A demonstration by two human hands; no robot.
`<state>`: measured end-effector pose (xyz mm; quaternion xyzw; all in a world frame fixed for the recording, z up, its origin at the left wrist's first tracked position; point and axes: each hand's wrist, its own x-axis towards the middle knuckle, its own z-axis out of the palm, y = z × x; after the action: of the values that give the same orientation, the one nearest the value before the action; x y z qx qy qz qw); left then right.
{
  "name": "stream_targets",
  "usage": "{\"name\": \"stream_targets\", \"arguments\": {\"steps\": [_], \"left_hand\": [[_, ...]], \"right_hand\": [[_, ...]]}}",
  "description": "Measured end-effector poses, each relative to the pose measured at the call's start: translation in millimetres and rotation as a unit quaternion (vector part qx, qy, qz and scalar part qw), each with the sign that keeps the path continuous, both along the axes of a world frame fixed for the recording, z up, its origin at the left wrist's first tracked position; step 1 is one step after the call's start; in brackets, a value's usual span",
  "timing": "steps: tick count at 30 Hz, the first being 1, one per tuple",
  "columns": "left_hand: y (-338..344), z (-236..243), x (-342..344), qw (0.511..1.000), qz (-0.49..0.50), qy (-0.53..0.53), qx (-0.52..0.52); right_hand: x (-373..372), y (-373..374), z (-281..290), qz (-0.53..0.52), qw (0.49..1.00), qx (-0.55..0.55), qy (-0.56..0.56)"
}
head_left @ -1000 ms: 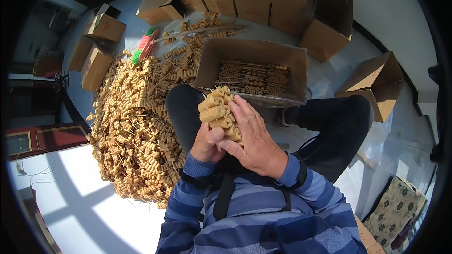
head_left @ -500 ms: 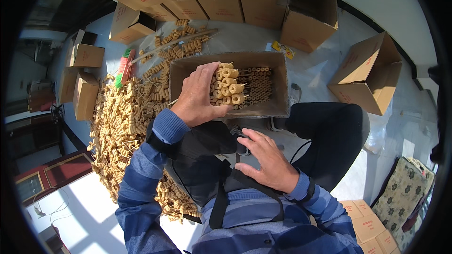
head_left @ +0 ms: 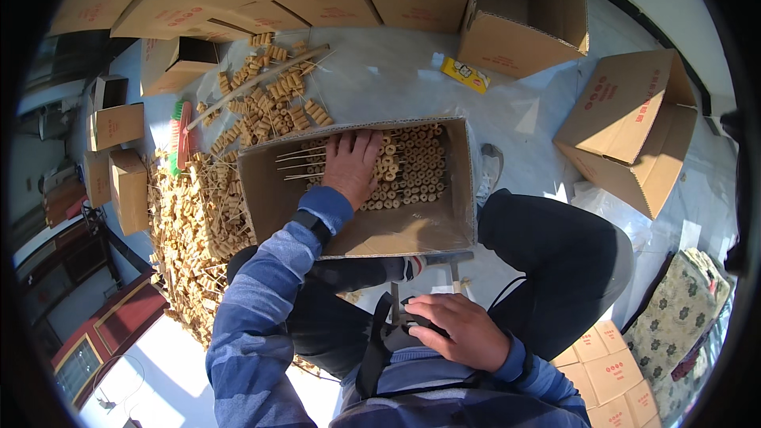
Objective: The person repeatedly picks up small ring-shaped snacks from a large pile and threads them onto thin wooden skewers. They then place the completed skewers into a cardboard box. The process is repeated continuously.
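Sunlit floor [head_left: 380, 71] surrounds the frame-centre carton [head_left: 408, 235]; left hand [head_left: 351, 168] covers skewered rolls [head_left: 388, 168], grip hidden, best kept level; right hand [head_left: 466, 331] apart, fingers loose.

Skewered tan rolls [head_left: 422, 160], rowed in an open carton [head_left: 372, 242]
Ring-shaped ends show; some thin sticks [head_left: 295, 166] point left, seemingly from partly hidden rolls.

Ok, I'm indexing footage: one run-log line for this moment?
left hand: on skewered rolls inside cardboard carton | right hand: near black strap, outside carton
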<state>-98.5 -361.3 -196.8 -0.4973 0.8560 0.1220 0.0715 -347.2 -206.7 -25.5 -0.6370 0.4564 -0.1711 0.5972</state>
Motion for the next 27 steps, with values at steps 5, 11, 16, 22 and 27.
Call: {"name": "stream_targets", "arguments": {"steps": [5,11,16,22,27], "left_hand": [[-0.2,-42.2,0.1,0.995,-0.047,-0.014,-0.084],[-6.2,-83.7,11.0,0.984,-0.065,-0.032,-0.163],[-4.7,-108.6,22.9,0.995,0.001,0.014,-0.095],[-19.0,-103.3,39.6,0.994,0.028,0.023,0.106],[-29.8,-103.5,36.4,0.988,0.005,-0.031,0.148]], "right_hand": [[4.9,-7.5,-21.2,-0.014,1.000,-0.005,0.000],[8.5,-5.5,-33.0,-0.008,1.000,0.008,0.013],[8.3,-4.3,-35.1,0.007,0.999,0.037,0.027],[12.9,-2.0,-35.1,0.023,0.998,0.053,0.019],[14.9,0.1,-34.7,0.050,0.995,0.084,0.032]]}}
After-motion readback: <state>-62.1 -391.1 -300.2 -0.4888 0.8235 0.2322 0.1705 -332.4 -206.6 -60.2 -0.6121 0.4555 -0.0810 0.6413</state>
